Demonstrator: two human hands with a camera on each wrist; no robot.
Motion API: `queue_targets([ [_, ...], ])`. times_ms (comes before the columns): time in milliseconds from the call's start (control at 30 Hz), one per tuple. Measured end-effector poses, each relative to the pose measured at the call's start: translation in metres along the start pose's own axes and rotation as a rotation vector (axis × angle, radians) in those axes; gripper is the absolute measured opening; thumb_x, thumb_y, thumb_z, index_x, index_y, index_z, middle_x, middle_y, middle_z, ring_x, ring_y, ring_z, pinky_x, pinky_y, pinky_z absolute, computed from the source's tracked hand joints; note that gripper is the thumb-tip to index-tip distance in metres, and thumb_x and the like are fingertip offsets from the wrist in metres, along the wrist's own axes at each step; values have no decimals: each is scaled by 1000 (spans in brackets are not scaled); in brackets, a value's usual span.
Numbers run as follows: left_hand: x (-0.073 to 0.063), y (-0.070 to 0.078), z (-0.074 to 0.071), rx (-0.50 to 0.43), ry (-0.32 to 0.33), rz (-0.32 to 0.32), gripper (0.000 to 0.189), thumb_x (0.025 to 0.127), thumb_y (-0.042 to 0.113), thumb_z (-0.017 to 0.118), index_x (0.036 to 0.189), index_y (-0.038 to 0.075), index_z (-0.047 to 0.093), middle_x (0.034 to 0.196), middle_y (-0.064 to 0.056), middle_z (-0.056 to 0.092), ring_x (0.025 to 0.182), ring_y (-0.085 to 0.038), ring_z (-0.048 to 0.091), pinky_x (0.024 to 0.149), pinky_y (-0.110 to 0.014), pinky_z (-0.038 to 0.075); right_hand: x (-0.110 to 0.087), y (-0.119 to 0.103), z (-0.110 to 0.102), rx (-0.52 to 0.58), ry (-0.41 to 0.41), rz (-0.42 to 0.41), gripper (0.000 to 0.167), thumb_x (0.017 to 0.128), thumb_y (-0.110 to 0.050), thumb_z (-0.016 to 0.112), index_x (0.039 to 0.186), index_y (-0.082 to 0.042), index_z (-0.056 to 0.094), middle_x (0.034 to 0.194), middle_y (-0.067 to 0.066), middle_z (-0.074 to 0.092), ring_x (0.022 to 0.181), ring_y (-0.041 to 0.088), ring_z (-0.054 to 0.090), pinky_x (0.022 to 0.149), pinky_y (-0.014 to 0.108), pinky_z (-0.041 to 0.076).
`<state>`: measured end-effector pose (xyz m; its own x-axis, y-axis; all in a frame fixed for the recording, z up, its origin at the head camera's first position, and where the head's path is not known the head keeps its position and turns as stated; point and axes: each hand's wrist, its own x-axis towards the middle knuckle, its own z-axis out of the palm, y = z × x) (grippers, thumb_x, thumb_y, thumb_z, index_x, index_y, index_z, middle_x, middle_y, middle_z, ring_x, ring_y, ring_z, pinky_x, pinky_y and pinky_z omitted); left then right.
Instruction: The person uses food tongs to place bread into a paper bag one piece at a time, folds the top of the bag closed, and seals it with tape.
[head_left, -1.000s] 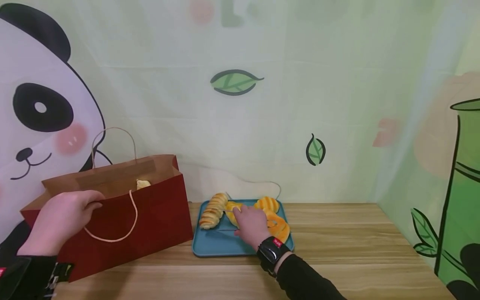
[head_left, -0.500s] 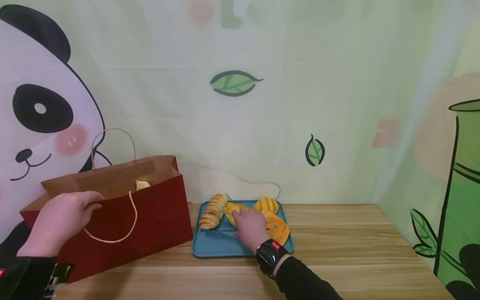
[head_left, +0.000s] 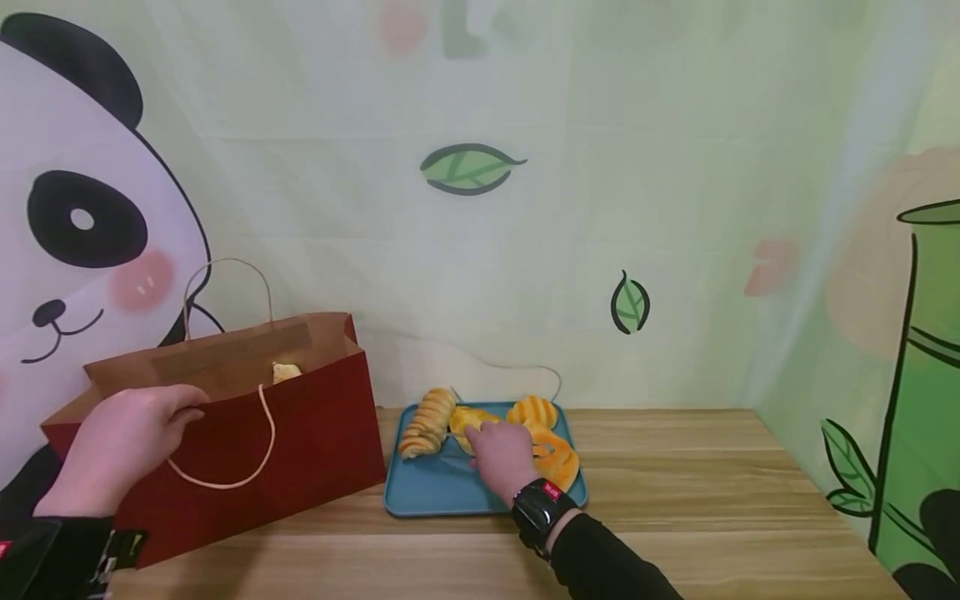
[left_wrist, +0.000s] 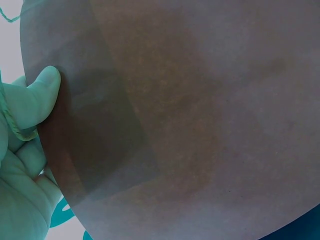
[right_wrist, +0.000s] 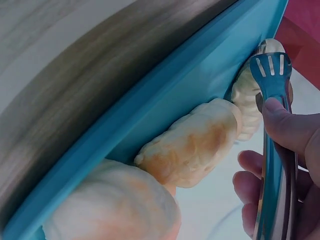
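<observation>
My left hand (head_left: 133,435) pinches the front rim of a red paper bag (head_left: 300,442), its thumb lying over the brown inner side in the left wrist view. My right hand (head_left: 504,454), above a blue tray (head_left: 427,498), holds metal tongs (right_wrist: 272,92) with a slotted tip. In the right wrist view the tongs' tips lie about the far part of a long ridged bread roll (head_left: 429,423); how firmly they press is unclear. Beside that roll sits a yellow bread (head_left: 467,415), partly behind my hand. A round orange-topped bread (head_left: 557,460) and a striped one (head_left: 534,410) lie at the tray's right.
The bag stands open at the left, and a pale piece of bread (head_left: 285,371) shows inside its mouth. Its rope handles (head_left: 225,483) loop at front and back. A printed cloth backdrop (head_left: 480,275) rises behind the wooden table (head_left: 660,483).
The tongs' arms have drawn closer together beside the long roll, which has barely moved. My right hand shifts only slightly; my left hand keeps its hold on the bag.
</observation>
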<state>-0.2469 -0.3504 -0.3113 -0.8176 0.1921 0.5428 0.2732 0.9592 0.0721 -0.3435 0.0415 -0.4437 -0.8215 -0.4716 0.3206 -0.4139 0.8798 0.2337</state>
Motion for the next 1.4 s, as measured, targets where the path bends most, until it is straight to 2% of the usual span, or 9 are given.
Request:
queue_targets([
  [300, 0, -1, 0, -2, 14, 8, 17, 75, -10, 78, 89, -3, 74, 75, -14, 70, 66, -31, 63, 66, -55, 57, -1, 0, 1, 15, -1, 11, 21, 85, -37, 77, 88, -21, 64, 68, -3, 55, 58, 17, 56, 46, 31, 47],
  [533, -1, 0, -1, -6, 13, 8, 17, 75, -10, 78, 89, -2, 74, 75, -13, 70, 65, -30, 63, 66, -54, 58, -1, 4, 5, 71, -12, 28, 20, 85, -39, 75, 94, -23, 67, 70, -4, 57, 62, 16, 58, 47, 32, 48],
  [800, -1, -1, -1, 0, -4, 12, 18, 74, -10, 78, 90, -4, 73, 77, -17, 70, 67, -33, 64, 66, -54, 57, -1, 9, 2, 128, 16, 30, 22, 85, -39, 76, 92, -21, 66, 69, -3, 56, 61, 16, 59, 46, 33, 47],
  [1033, -1, -2, -1, 1, 21, 24, 18, 74, -11, 78, 89, -3, 74, 76, -15, 70, 66, -32, 64, 66, -54, 58, -2, 16, -1, 161, 67, 49, 24, 86, -38, 75, 102, -21, 69, 74, -1, 62, 60, 18, 60, 43, 33, 45],
  [1400, -1, -2, -1, -9, 13, 14, 18, 74, -10, 78, 89, -2, 74, 75, -14, 70, 65, -30, 63, 66, -54, 58, -9, 28, -6, 241, 107, 44, 31, 89, -34, 73, 116, -19, 70, 80, 0, 67, 65, 17, 62, 42, 29, 42],
])
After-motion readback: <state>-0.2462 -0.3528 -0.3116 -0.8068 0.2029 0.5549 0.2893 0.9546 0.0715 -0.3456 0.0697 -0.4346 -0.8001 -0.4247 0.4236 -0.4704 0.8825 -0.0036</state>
